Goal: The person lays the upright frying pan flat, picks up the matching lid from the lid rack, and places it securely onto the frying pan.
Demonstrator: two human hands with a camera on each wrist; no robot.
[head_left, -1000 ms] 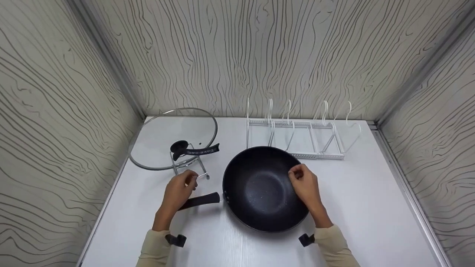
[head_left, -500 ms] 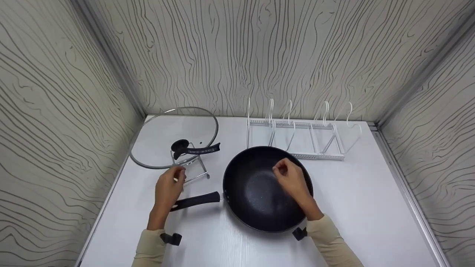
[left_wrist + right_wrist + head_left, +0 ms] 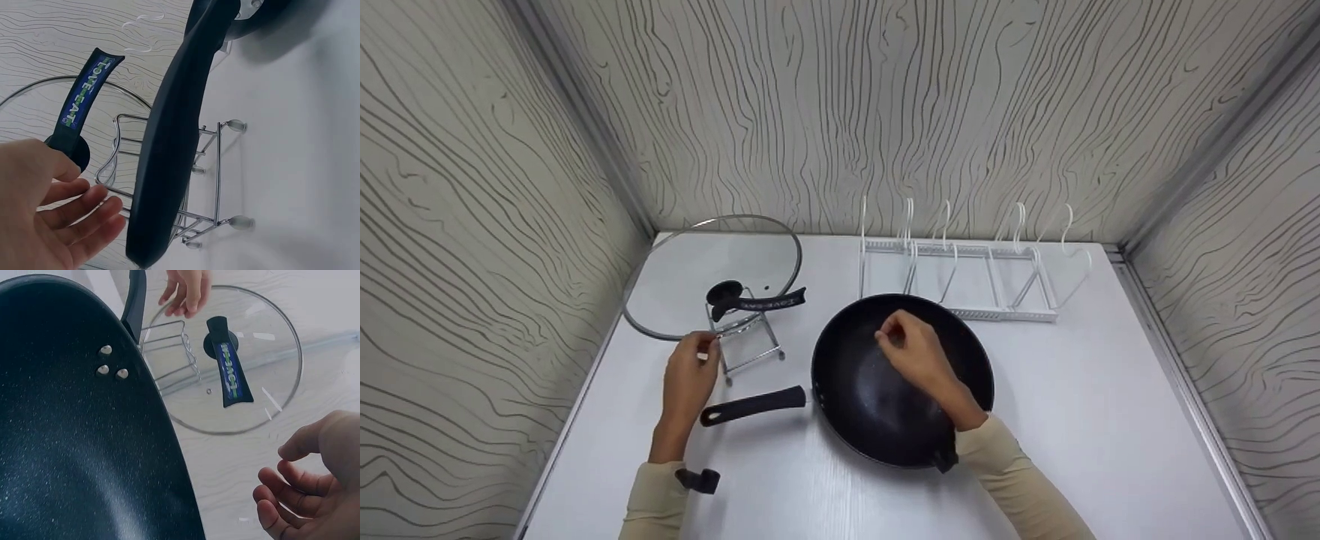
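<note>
A black wok [image 3: 847, 420] stands on the white table, its long black handle [image 3: 754, 406] pointing left. My right hand [image 3: 919, 356] hovers over the wok's bowl, fingers loosely curled and holding nothing. Behind the wok handle, my left hand [image 3: 687, 379] is beside a chrome wire stand [image 3: 219, 174], with loosely bent fingers and nothing in them. On that stand leans a round glass lid [image 3: 682, 262] with a metal rim and a black upright handle [image 3: 769, 302]. The lettering on this handle shows in both wrist views.
A white wire rack [image 3: 997, 316] with tall curved dividers stands at the back right, just behind the wok. Wood-patterned wall panels [image 3: 840, 112] enclose the back and both sides of the table [image 3: 1110, 420].
My right hand has moved left from the wok's right rim to over its bowl. My left hand has drawn left, uncovering the end of the wok handle. The wok and lid stay put.
</note>
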